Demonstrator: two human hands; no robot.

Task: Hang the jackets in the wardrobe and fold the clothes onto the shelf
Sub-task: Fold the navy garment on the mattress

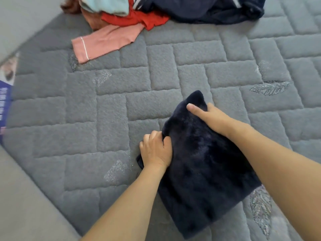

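A folded dark navy fleece garment (pixel 205 169) lies on the grey quilted bed cover (pixel 107 115) at the lower middle. My left hand (pixel 156 150) grips its left edge with the fingers curled into the fabric. My right hand (pixel 208 117) holds the garment's far corner, thumb on top and fingers tucked behind the fabric. At the far edge of the bed lies a heap of loose clothes: a pink piece (pixel 106 42), a red one (pixel 137 20), a light blue one (pixel 106 5) and a dark navy jacket (pixel 205 9).
The bed's grey edge (pixel 26 197) runs along the lower left. A blue and white printed box or bag (pixel 5 101) shows at the left border. Wide stretches of the quilted cover lie between the folded garment and the clothes heap.
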